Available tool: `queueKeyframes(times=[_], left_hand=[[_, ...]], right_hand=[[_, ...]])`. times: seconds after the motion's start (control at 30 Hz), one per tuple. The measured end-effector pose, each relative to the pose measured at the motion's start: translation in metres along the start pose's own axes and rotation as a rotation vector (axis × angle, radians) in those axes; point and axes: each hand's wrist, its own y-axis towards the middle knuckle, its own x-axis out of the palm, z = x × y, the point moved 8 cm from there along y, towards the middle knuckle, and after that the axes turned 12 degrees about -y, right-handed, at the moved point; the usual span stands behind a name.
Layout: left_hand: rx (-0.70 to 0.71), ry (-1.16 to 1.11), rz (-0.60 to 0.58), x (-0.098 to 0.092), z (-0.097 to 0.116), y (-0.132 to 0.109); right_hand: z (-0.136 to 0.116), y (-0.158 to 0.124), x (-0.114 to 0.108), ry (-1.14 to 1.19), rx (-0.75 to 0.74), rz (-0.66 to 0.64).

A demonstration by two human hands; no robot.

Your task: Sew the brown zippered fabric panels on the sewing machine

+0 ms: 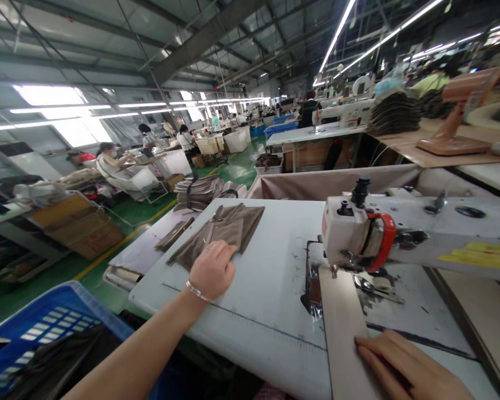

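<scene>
Head: grips unclear
Left hand [212, 269]: centre, curled on brown pieces [225, 225]
Right hand [412, 364]: lower right, bunched on beige strip [344, 311]

The pale strip [344, 311] is cut off below.

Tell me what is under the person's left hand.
Brown pieces lie under the left hand, overlapping on the white sewing table. What sits directly beneath the hand is covered, so I can't tell how many layers are there.
</scene>
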Motion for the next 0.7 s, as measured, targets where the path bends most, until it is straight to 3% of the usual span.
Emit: queueKeyframes(times=[0.03,0.1,0.17,0.23,0.33,0.4,0.53,0.7], left_hand=[[0.072,-0.104,-0.013,0.001,0.026,-0.007],[0.194,-0.341,-0.173,0.016,0.075,-0.022],[0.256,-0.464,-0.292,0.034,0.104,-0.028],[0.201,-0.423,-0.23,0.047,0.103,-0.017],[0.075,-0.261,-0.093,0.061,0.082,0.011],[0.114,-0.224,-0.116,0.072,0.084,0.023],[0.348,-0.247,-0.246,0.085,0.122,0.027],[0.272,-0.38,-0.318,0.095,0.137,0.04]], right_hand=[[0.002,0.012,-0.002,-0.004,0.016,-0.037],[0.004,0.036,-0.002,-0.036,0.004,-0.074],[0.004,0.055,0.004,-0.087,-0.052,-0.104],[0.006,0.064,0.012,-0.106,-0.071,-0.121],[0.007,0.064,0.018,-0.113,-0.071,-0.128],[0.006,0.061,0.017,-0.121,-0.057,-0.131],[0.004,0.059,0.014,-0.135,-0.016,-0.143],[0.004,0.063,0.013,-0.14,0.022,-0.146]])
